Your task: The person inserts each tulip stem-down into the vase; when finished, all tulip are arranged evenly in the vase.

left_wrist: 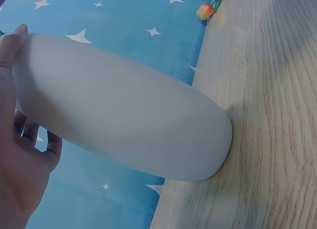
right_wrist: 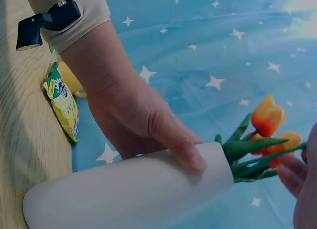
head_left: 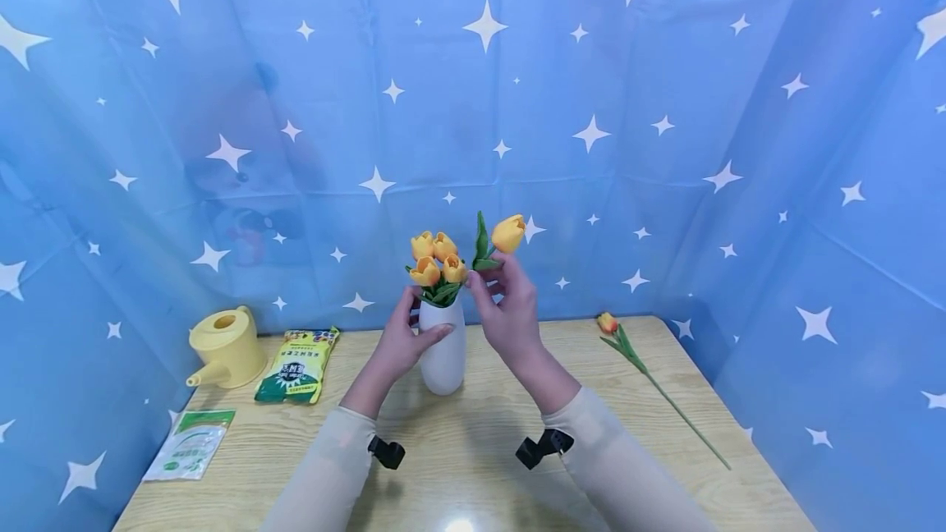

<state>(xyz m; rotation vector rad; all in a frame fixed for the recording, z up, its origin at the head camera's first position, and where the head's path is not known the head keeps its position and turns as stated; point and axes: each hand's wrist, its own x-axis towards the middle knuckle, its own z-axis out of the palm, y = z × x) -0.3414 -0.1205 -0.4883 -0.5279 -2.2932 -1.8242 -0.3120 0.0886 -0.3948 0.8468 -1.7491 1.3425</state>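
A white vase (head_left: pixel 443 355) stands upright on the table with several orange-yellow tulips (head_left: pixel 426 271) in its mouth. My left hand (head_left: pixel 399 343) grips the vase near the top; in the right wrist view its thumb (right_wrist: pixel 190 157) lies along the near side. To the right of the bouquet, my right hand (head_left: pixel 510 310) pinches a single tulip (head_left: pixel 508 233) just below its bloom and leaves. In the right wrist view a green stem runs between that hand and the vase mouth; its lower end is hidden among the leaves.
Another tulip (head_left: pixel 626 349) lies on the table (head_left: pixel 458 466) at the right. To the left are a yellow watering can (head_left: pixel 236 360), a yellow-green bag (head_left: pixel 298 368) and a white-green packet (head_left: pixel 194 446). A blue star-patterned curtain (head_left: pixel 443 105) hangs behind.
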